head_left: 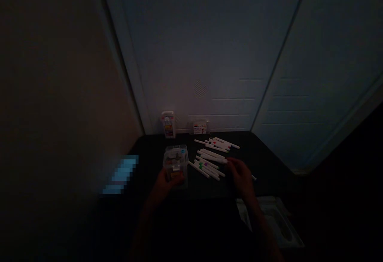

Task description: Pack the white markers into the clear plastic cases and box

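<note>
My left hand (167, 183) is closed around the front of a clear plastic box (176, 160) with a latch, which stands on the dark table. What lies inside the box is too dim to make out. To the right, my right hand (240, 174) pinches the end of a white marker (212, 157). Several more white markers (209, 170) lie loosely between my hands, some with green or purple bands. Behind them spreads a second group of white markers (220, 143), a few showing red or dark bands.
A tall clear container (168, 125) and a small labelled box (200, 128) stand at the table's back edge against a pale panel wall. Low at the right is a whitish tray (279, 224). A blurred bright screen-like patch (121, 175) glows at the left. The scene is very dark.
</note>
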Demonstrator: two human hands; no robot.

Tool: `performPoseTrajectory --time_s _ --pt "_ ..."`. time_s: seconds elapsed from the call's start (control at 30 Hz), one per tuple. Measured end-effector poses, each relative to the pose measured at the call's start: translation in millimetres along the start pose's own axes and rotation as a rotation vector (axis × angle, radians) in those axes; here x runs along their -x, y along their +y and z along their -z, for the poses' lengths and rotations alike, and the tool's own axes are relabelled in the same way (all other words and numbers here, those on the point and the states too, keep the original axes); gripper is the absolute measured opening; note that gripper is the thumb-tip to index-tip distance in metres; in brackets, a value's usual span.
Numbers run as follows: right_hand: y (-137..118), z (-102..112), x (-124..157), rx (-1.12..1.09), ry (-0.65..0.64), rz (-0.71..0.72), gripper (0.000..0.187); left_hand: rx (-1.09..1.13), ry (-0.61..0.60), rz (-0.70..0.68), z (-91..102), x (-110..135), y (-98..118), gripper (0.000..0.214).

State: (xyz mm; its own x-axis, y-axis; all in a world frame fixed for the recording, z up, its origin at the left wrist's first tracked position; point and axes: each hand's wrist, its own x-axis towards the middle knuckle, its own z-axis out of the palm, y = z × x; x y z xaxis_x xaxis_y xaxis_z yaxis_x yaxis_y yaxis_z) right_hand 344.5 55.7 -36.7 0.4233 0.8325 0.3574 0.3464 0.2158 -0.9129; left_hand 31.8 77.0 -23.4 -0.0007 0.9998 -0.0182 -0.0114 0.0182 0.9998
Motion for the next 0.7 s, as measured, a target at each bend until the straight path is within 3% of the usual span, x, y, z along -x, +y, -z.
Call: performPoseTrajectory --time_s 0.1,0.2,0.4,0.47,0.57,0.7 --pt "-12 6 2 -0.091 0.095 -0.026 0.049 0.022 -0.007 0.001 -1.4 1 3 0.07" --pt "-40 14 0 -0.068 0.205 0.068 0.044 0.032 -0.014 0.041 -1.9 4 6 0.071" --pt "-136 14 -25 -0.032 0.263 0.449 0.029 0.017 -0.018 0.018 0.7 5 6 0.073" --pt "-168 6 -33 -0.023 0.209 0.592 0.023 0.001 -0.017 0.011 2.0 4 3 0.073" --pt "-201 -15 -39 0.048 -0.019 0.783 0.017 -0.001 -0.027 0.003 2.7 4 1 0.077" --pt "-216 -49 -42 0.049 -0.316 0.926 0.017 -0.012 -0.036 -0.006 1.4 6 5 0.076"
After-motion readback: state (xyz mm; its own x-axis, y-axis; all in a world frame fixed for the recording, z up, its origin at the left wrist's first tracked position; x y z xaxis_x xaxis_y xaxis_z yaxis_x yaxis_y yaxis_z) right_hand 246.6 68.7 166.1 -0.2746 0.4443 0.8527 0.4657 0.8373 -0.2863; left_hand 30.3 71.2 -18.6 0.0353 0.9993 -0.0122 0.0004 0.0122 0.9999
